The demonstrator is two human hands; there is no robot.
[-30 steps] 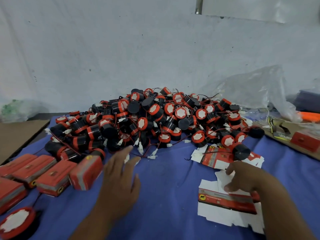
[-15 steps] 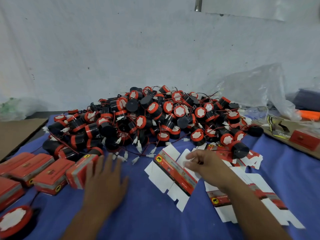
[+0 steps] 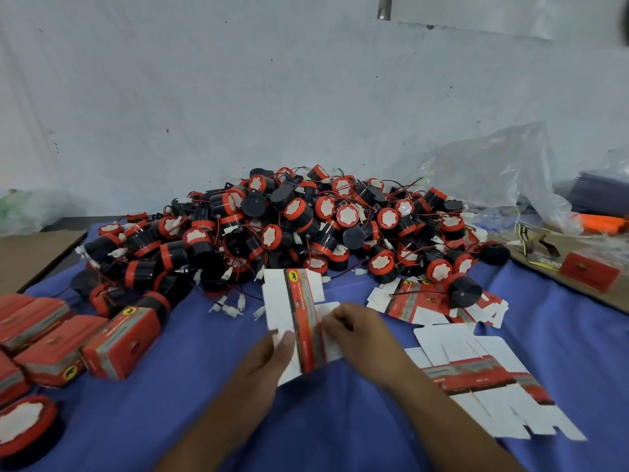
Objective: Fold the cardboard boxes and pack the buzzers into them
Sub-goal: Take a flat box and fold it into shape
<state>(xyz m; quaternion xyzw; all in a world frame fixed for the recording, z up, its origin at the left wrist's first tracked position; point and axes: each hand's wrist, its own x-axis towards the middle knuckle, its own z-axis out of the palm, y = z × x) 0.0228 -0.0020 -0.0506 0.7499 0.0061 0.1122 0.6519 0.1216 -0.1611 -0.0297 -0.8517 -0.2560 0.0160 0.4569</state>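
A flat, unfolded red-and-white cardboard box (image 3: 293,303) stands tilted in front of me, held by both hands. My left hand (image 3: 263,362) pinches its lower left edge with the thumb on top. My right hand (image 3: 357,330) grips its right side. Behind it lies a big pile of black buzzers (image 3: 289,226) with red caps and thin wires. More flat boxes (image 3: 476,366) lie to the right on the blue cloth. Several folded red boxes (image 3: 119,342) sit in a row at the left.
A single buzzer (image 3: 20,424) stands at the lower left corner. Another buzzer (image 3: 461,291) rests on flat boxes at the right. A brown cardboard sheet (image 3: 578,277) with one red box, a clear plastic bag (image 3: 493,172) and an orange item lie at the right.
My right hand carried the flat box from the right pile to the middle and raised it. My left hand left the folded box and took hold of the flat box's left edge.
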